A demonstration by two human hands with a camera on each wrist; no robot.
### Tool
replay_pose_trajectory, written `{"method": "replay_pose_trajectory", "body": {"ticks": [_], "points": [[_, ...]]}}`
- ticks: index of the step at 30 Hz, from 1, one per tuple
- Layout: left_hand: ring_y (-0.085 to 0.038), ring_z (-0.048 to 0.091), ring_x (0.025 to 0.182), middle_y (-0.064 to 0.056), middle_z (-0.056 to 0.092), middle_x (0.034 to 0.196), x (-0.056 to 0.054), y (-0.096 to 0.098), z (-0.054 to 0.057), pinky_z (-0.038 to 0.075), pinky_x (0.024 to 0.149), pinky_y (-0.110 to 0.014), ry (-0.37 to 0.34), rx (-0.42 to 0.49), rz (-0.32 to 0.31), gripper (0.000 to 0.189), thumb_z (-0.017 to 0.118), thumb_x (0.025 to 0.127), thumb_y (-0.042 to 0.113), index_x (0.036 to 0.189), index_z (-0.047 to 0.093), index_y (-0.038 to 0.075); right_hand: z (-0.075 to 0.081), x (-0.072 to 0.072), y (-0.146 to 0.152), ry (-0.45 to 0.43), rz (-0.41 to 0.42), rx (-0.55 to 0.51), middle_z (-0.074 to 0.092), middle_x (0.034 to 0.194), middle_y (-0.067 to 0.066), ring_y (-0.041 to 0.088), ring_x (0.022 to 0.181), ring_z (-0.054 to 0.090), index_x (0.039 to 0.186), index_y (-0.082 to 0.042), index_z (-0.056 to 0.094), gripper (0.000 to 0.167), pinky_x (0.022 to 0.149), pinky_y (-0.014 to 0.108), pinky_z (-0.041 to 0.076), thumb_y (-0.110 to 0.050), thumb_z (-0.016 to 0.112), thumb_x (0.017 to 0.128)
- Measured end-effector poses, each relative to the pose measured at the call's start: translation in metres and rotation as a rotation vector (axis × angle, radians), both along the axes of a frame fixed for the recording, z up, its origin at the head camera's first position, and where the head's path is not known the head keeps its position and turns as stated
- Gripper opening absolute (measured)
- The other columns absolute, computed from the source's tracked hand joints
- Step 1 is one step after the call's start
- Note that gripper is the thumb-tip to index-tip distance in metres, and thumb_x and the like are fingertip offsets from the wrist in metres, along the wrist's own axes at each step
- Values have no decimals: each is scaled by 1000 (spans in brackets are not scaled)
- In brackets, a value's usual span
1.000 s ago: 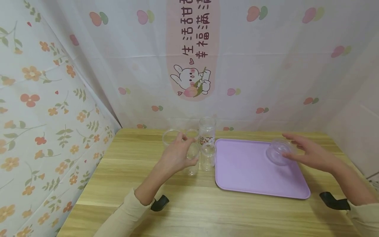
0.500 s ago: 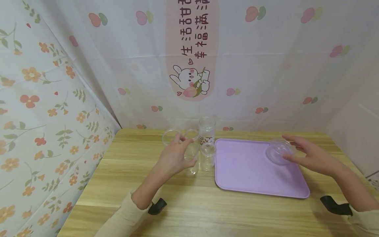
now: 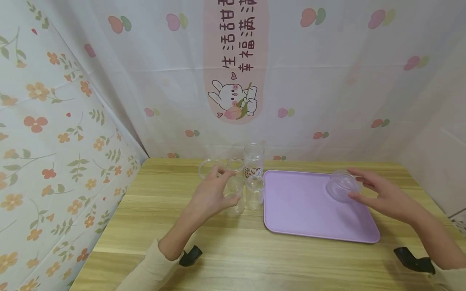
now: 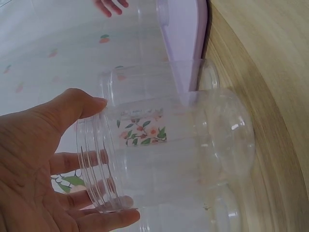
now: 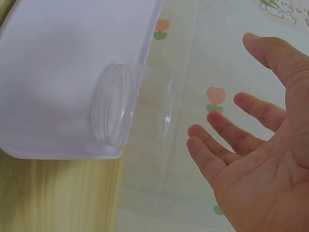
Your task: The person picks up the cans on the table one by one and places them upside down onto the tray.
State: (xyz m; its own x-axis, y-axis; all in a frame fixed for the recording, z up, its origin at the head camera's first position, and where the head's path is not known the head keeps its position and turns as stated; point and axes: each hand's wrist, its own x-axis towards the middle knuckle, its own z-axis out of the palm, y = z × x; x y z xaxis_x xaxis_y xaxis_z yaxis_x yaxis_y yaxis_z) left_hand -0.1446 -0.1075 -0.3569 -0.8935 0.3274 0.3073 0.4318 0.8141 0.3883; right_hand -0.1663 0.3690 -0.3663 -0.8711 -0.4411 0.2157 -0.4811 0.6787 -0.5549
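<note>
My left hand [image 3: 210, 192] grips a clear plastic jar [image 4: 178, 164] by its threaded neck, thumb on one side and fingers on the other. That jar stands upright, its base toward the wooden table [image 3: 233, 258]. On the right half of the purple tray [image 3: 302, 210], another clear jar [image 3: 339, 188] stands upside down, its threaded mouth against the tray. Close beside it is my right hand [image 3: 387, 198], thumb and fingers spread. The right wrist view shows a gap between those fingers and the jar.
Several more clear jars stand left of the tray: a tall jar with a flowered label [image 3: 253, 163], a smaller jar [image 3: 255, 196], and a wide-mouthed jar [image 3: 209, 165] partly behind my left hand. A printed cloth [image 3: 327, 93] hangs along the table's back edge.
My right hand has drawn slightly back from the upside-down jar. My left hand keeps its hold on the jar, almost in the same place.
</note>
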Motion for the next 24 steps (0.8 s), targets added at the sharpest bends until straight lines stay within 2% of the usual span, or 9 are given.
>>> {"method": "replay_pose_trajectory", "body": {"ticks": [3,5,10,12,18,24], "points": [[-18,55,73,-10,51,119,1,-2,0,50,57,-30,3,13,-3,60,85,81,32,132,63,10,-2,0,0,10,-7,-9,47,144,28,52,121,48,148,1,45,69,93,0,29,-9,80,89],[-20,57,75,-11,51,120,2,-3,0,52,60,-31,5,24,-3,61,86,81,32,133,63,10,-3,0,0,25,-8,-13,48,143,27,45,121,50,148,1,46,68,94,1,30,-8,79,89],[-22,58,75,-12,50,122,5,-6,0,53,62,-34,7,49,1,61,87,80,32,133,63,12,-8,1,0,70,1,-44,51,141,24,5,124,49,147,-1,49,66,94,2,33,-5,79,88],[-21,58,75,-12,50,123,6,-7,1,52,61,-34,7,59,4,60,87,81,32,132,63,13,-9,1,-1,82,11,-70,52,141,18,-6,122,45,146,-1,49,65,95,3,34,-2,79,88],[-20,58,75,-12,49,125,12,-12,6,51,62,-32,8,113,11,57,86,81,31,131,63,14,-11,2,-5,101,29,-129,49,139,-16,-4,124,47,145,-2,51,63,97,6,36,3,77,87],[-21,58,78,-11,47,125,16,-20,10,51,63,-31,11,147,18,60,87,80,27,133,62,12,-9,3,-8,106,43,-145,48,138,-21,-4,125,47,144,-1,50,63,97,6,36,5,77,87]]}}
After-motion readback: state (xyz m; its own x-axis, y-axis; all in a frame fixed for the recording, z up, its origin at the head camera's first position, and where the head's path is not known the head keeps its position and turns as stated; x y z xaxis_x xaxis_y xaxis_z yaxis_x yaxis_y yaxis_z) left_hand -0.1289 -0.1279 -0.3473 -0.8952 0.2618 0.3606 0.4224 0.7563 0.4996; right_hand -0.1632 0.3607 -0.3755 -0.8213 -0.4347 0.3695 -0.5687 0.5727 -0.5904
